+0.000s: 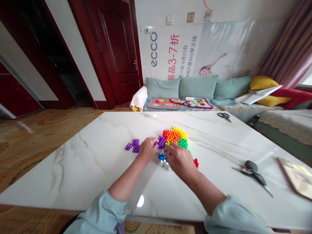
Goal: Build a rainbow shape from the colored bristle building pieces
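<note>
In the head view, round beads lie grouped by colour on a white marbled table. My left hand (148, 149) is closed, its fingertips pinching at the edge of the purple beads (161, 142). My right hand (181, 160) is closed in a pinch just above the blue beads (162, 157); whatever it holds is too small to make out. Behind the hands are orange-red beads (170, 135), yellow beads (180, 132) and green beads (183, 143). White beads (165, 164) sit in front of the blue ones. Red beads (196, 162) show partly beside my right wrist.
Long purple pieces (136, 145) lie left of my left hand. Scissors with dark handles (252, 172) and a flat patterned object (297, 177) are on the right. Small black scissors (224, 116) lie near the far edge of the table (92, 146). A sofa with cushions (198, 86) stands beyond.
</note>
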### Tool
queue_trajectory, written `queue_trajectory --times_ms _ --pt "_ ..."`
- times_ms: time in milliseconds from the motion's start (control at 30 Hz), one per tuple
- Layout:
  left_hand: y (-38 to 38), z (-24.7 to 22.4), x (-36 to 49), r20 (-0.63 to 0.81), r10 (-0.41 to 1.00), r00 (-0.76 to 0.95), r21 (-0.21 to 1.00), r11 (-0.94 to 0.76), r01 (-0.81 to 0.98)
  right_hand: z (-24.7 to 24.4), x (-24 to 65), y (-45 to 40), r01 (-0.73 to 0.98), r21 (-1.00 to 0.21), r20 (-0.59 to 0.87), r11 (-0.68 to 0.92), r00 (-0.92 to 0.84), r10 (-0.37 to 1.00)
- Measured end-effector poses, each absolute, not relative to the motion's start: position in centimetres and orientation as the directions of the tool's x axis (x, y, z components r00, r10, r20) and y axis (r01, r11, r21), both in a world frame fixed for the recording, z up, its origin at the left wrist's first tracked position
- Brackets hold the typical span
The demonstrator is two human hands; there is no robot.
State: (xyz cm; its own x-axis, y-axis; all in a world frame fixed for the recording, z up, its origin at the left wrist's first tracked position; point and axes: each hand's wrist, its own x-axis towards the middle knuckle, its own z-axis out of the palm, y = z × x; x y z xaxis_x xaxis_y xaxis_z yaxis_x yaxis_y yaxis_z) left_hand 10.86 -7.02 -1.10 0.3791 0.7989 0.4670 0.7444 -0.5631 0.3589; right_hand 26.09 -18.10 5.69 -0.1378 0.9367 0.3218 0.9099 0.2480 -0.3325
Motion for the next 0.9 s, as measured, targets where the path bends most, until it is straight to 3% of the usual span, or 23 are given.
queue_trajectory --times_ms 167,500,633,733,900 --pt "-6.6 0.0 11.4 0.330 0.845 0.421 0.239 -0.506 0.829 5.7 26.0 -18.3 0.914 -0.308 0.319 0.266 -0.164 0.933" --pt "-5.6 1.2 12.3 0.239 0.828 0.508 0.174 -0.551 0.816 6.2 25.8 -18.5 0.918 -0.302 0.312 0.258 -0.161 0.937" --pt "-5.9 1.2 12.4 0.275 0.827 0.490 0.174 -0.544 0.821 5.8 26.2 -18.1 0.921 -0.299 0.298 0.251 -0.160 0.941" --pt "-6.2 1.2 10.5 0.383 0.813 0.438 0.178 -0.530 0.829 5.2 26.7 -17.7 0.928 -0.287 0.275 0.237 -0.157 0.948" --pt "-6.3 -0.4 4.4 0.486 0.836 0.255 0.211 -0.396 0.894 5.0 27.1 -17.6 0.939 -0.276 0.239 0.204 -0.138 0.961"
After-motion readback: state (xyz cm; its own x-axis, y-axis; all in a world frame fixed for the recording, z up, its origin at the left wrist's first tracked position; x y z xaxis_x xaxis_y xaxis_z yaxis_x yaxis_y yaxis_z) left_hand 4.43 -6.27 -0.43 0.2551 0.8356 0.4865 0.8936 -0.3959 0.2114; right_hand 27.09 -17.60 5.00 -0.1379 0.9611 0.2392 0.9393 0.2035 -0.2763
